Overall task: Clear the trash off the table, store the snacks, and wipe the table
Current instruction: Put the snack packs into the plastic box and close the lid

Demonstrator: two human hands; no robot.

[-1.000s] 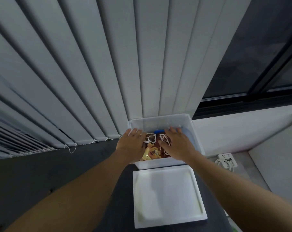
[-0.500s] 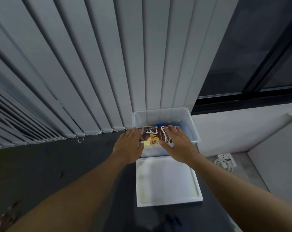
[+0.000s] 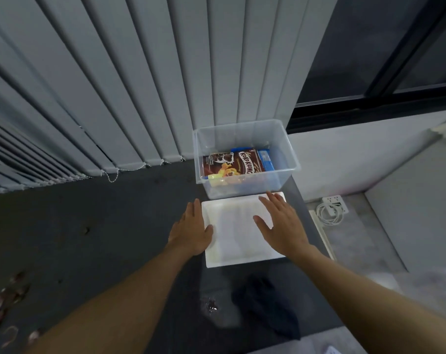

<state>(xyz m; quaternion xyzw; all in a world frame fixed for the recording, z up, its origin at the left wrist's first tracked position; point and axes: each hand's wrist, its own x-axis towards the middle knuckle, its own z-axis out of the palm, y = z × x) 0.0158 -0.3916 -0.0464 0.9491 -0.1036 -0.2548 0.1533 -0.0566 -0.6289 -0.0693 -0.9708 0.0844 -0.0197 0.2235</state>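
The snacks are already sitting in the clear plastic storage box (image 3: pixel 239 136) at the far edge of the dark table (image 3: pixel 101 226): a Koko Krunch packet (image 3: pixel 232 163) is lying on top with a blue packet (image 3: pixel 265 159) beside it, both well below the rim. The white lid (image 3: pixel 237 238) is lying flat on the table just in front of the box, and both hands are coming at it with straight, released fingers, nothing clenched. The left hand (image 3: pixel 191 231) is lying along the lid's left edge with the thumb reaching over it, while the right hand (image 3: pixel 283 226) is spreading flat over the right part of the lid — whether it is pressing down I cannot tell. The likely next step is closing the box, and the risk is sitting mostly on the right: the lid and box are standing close to the table's right edge, so a careless lift or shove could be tipping either one off towards the power strip (image 3: pixel 331 208) on the floor below. A flat lid is also offering little to hold, so it could be slipping. Scraps of trash (image 3: pixel 2 307) are lying at the left, and a wet spot (image 3: pixel 211 306) is glinting beside a dark cloth (image 3: pixel 265 302) — dragging the lid back could be smearing it.
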